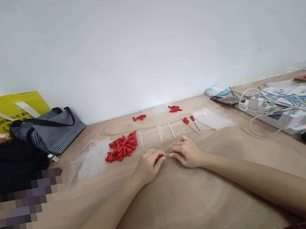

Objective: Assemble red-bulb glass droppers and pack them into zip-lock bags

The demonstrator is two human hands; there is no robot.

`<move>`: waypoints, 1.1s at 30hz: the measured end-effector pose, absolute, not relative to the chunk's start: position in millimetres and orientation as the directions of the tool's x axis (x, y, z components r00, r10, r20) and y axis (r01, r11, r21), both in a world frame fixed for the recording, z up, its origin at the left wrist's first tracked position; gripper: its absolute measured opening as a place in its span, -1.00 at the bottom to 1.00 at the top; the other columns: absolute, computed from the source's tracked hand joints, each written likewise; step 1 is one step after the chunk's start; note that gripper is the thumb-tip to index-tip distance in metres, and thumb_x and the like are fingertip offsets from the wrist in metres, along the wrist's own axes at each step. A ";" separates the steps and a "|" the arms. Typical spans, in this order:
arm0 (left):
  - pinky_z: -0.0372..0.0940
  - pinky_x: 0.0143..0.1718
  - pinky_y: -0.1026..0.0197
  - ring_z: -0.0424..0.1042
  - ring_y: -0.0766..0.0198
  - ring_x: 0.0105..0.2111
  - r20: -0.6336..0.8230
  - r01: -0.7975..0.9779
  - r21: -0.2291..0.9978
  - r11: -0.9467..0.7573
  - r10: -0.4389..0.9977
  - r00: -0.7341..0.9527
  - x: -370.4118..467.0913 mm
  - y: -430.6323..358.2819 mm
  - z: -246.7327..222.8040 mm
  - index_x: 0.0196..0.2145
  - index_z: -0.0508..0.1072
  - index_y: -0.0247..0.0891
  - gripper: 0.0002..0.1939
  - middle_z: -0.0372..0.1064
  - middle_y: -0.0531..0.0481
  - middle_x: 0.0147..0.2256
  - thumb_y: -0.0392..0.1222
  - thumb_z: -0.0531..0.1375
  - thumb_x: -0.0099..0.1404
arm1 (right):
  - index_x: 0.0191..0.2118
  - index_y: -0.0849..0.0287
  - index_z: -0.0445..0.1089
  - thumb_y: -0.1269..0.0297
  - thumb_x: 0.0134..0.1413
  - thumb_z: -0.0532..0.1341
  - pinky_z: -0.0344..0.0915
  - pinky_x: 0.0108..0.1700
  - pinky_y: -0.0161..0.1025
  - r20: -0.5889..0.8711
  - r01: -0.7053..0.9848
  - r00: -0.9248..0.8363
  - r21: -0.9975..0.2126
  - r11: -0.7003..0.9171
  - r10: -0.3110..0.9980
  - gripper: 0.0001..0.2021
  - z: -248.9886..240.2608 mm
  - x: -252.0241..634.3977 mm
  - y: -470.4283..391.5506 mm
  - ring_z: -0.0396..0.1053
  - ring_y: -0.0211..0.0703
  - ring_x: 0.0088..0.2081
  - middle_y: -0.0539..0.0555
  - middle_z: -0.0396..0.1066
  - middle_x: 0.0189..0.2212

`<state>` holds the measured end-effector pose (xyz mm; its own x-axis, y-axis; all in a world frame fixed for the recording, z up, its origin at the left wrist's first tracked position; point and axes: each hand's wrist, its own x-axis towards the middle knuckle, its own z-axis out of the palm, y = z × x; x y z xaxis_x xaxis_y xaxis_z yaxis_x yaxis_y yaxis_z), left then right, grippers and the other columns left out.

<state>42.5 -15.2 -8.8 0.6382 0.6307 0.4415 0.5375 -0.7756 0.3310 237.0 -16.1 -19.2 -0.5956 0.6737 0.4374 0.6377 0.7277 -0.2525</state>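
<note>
Your forearms reach in from the near edge and meet at mid-table (186, 203). Your left hand (147, 165) pinches a red cap (159, 157), fingers closed on it; your right hand (186, 153) grips the clear tube (167, 154) that meets it (too thin to see well). Just beyond lie a heap of red caps (122, 148) and a row of clear tubes (161, 134). Two finished droppers (190, 123) rest beside a plastic bag (212, 118).
</note>
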 end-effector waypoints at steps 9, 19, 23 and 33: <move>0.25 -0.27 0.20 0.35 0.24 -0.34 0.445 0.488 0.343 -0.803 0.596 0.668 43.8 -14.0 -9.2 -0.38 0.37 -0.28 -0.82 0.38 -0.06 -0.40 -0.24 -0.01 0.25 | -0.38 0.19 0.34 0.35 0.11 -0.01 -0.09 -0.32 -0.26 0.432 0.610 -0.621 -0.256 0.749 0.654 -0.80 -20.1 231.5 -15.9 0.28 -0.24 -0.41 0.05 0.41 -0.43; 0.24 -0.27 0.20 0.36 0.24 -0.33 0.466 0.481 0.345 -0.806 0.592 0.657 33.9 -6.9 -4.9 -0.31 0.42 -0.26 -0.81 0.41 -0.06 -0.37 -0.16 0.05 0.24 | -0.31 0.16 0.35 0.26 0.18 -0.06 -0.04 -0.26 -0.26 0.395 0.602 -0.603 -0.344 0.720 0.693 -0.74 -17.5 237.3 -11.8 0.30 -0.21 -0.33 0.05 0.42 -0.40; 0.24 -0.25 0.17 0.37 0.23 -0.35 0.467 0.459 0.349 -0.817 0.577 0.670 31.4 -5.0 -6.6 -0.34 0.46 -0.24 -0.78 0.43 -0.04 -0.42 -0.15 0.03 0.26 | -0.28 0.16 0.36 0.24 0.18 -0.06 -0.03 -0.26 -0.25 0.401 0.587 -0.631 -0.313 0.747 0.664 -0.72 -18.8 240.8 -10.5 0.30 -0.22 -0.35 0.06 0.40 -0.41; 0.25 -0.29 0.22 0.37 0.25 -0.37 0.420 0.456 0.408 -0.791 0.606 0.675 28.2 -3.5 -5.5 -0.35 0.47 -0.25 -0.79 0.42 -0.03 -0.44 -0.22 0.05 0.25 | -0.28 0.16 0.39 0.27 0.14 -0.01 0.05 -0.28 -0.25 0.422 0.602 -0.654 -0.213 0.770 0.628 -0.77 -19.1 245.0 -10.7 0.23 -0.19 -0.33 0.09 0.31 -0.42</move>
